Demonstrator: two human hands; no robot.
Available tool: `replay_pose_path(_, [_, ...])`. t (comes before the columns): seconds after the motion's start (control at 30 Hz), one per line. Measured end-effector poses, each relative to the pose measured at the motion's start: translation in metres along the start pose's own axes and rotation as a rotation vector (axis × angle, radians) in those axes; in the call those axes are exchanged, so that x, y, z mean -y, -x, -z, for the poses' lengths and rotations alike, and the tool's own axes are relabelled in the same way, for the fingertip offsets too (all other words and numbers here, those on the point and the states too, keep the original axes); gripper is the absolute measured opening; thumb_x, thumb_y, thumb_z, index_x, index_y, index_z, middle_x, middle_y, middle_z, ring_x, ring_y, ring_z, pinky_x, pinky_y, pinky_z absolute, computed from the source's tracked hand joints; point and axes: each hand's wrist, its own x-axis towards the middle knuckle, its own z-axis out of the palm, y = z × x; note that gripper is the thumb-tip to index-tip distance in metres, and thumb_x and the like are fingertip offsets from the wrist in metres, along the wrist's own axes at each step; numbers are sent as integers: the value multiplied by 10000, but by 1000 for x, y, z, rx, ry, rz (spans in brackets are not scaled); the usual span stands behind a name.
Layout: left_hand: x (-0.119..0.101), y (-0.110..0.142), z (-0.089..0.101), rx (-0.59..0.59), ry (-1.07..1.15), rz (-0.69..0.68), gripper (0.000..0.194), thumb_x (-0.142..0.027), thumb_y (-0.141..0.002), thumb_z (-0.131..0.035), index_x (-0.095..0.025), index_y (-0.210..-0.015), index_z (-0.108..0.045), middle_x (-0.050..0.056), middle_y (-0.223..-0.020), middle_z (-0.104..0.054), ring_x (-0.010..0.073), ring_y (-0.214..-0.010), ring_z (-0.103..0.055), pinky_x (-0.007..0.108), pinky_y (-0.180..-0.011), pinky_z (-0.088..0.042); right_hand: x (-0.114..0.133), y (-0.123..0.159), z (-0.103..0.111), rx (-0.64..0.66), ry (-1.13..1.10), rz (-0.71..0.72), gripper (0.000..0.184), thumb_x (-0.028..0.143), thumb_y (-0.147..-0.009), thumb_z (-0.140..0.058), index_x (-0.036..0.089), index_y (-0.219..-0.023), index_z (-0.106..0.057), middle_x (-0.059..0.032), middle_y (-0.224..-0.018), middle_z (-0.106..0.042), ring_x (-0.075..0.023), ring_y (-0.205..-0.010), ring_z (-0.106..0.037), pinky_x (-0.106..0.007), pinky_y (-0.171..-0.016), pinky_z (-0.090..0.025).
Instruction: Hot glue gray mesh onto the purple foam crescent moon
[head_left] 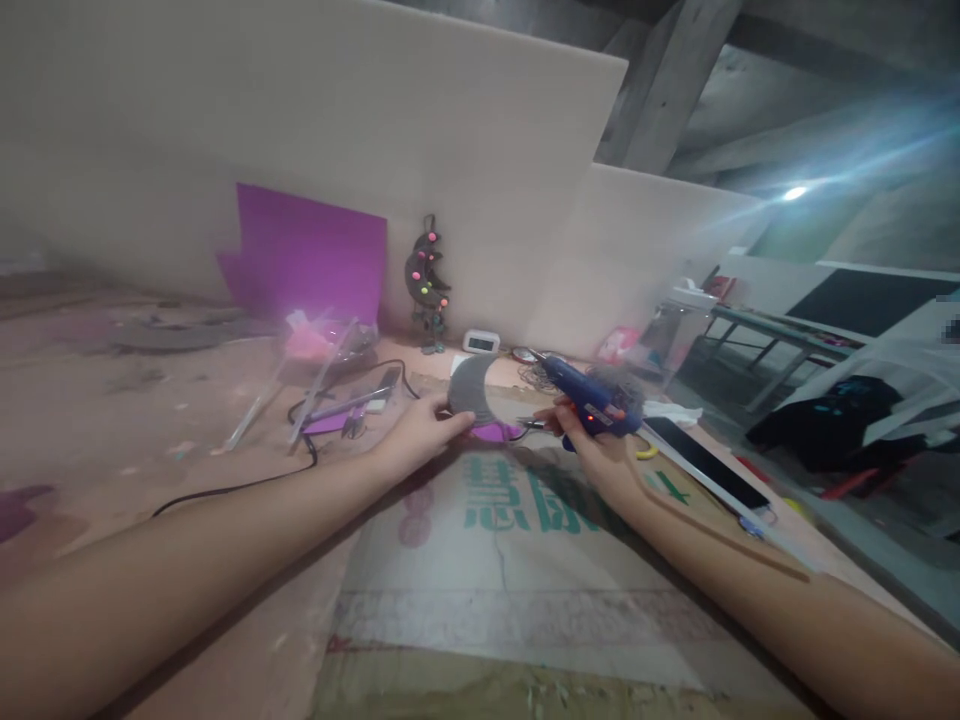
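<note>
Left hand (431,425) pinching a flat dark-grey crescent cutout (468,386), hollow side facing right, toward the table's far edge (450,352); right hand (587,452) wrapped round a chunky blue glue gun (581,388)

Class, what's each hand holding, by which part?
Left hand: dark grey crescent, by its lower left edge. Right hand: blue glue gun, by its handle.

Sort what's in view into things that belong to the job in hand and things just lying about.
Likely in the job:
grey crescent, in the left hand
blue glue gun, in the right hand

Apparently just lying about:
digital clock
black smartphone
propped purple sheet
dotted crescent ornament, perhaps related
</note>
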Motion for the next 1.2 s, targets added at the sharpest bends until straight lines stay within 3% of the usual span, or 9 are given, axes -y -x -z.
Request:
replay_pose_path(0.17, [4, -1, -2, -24, 76, 26, 225, -363, -766, -631, -165, -801, -532, -14, -612, -589, 116, -505, -570, 205, -456, -428, -4, 1, -4, 90, -10, 12, 380, 522, -845, -544, 195, -1028, -606, -69, -895, -727, -186, -715, -666, -367, -742, -546])
replay_pose_path(0.3, [6, -1, -4, 20, 132, 65, 312, -416, -821, -555, -194, -651, -416, -68, -463, -439, 66, -324, -391, 176, -321, -302, 1, 4, -2, 125, 89, 18, 333, 496, -872, -508, 225, -982, -668, -58, -929, -721, -230, -902, -667, -432, -896, -504])
replay_pose_path(0.4, [4, 0, -5, 22, 140, 52, 290, -406, -813, -574, -192, -686, -423, -65, -476, -468, 64, -334, -413, 166, -330, -320, 7, 7, -2, 163, 179, 65, 326, 467, -879, -505, 215, -974, -688, -57, -1036, -704, -246, -1022, -632, -433, -968, -460])
replay_pose_path(0.53, [0, 3, -3, 55, 83, 0, 269, -421, -790, -602, -168, -776, -510, -1, -622, -607, 90, -426, -529, 173, -375, -374, 11, 7, -4, 157, 269, 143, 266, 408, -850, -558, 204, -977, -673, -68, -975, -708, -249, -943, -647, -389, -880, -506])
replay_pose_path(0.63, [-1, 4, 0, 80, -48, -30, 301, -442, -796, -581, -143, -771, -608, 17, -585, -604, 110, -480, -561, 170, -398, -365, 10, 8, -5, 245, 241, 217, 231, 380, -840, -577, 220, -991, -649, -61, -988, -702, -230, -925, -651, -354, -844, -518])
replay_pose_path(0.93, [8, -2, 1, -27, -135, 12, 370, -501, -749, -600, -143, -659, -623, 39, -560, -619, 133, -469, -528, 213, -398, -363, 5, 18, -4, 369, 274, 421, 279, 366, -792, -648, 235, -1037, -631, -30, -928, -701, -187, -832, -660, -302, -759, -520])
replay_pose_path(1.07, [2, 1, -2, -43, -42, 8, 288, -435, -746, -631, -147, -737, -635, 16, -539, -614, 124, -456, -519, 206, -403, -356, 12, 19, -4, 285, 265, 416, 212, 348, -807, -614, 224, -978, -634, -33, -934, -699, -189, -834, -658, -311, -772, -520])
replay_pose_path(1.2, [-4, 6, -3, -37, 18, 11, 254, -409, -732, -657, -156, -736, -631, 33, -573, -648, 146, -493, -560, 213, -421, -379, 11, 12, -5, 91, 318, 212, 197, 395, -822, -571, 214, -865, -633, -30, -823, -682, -204, -772, -644, -353, -757, -520])
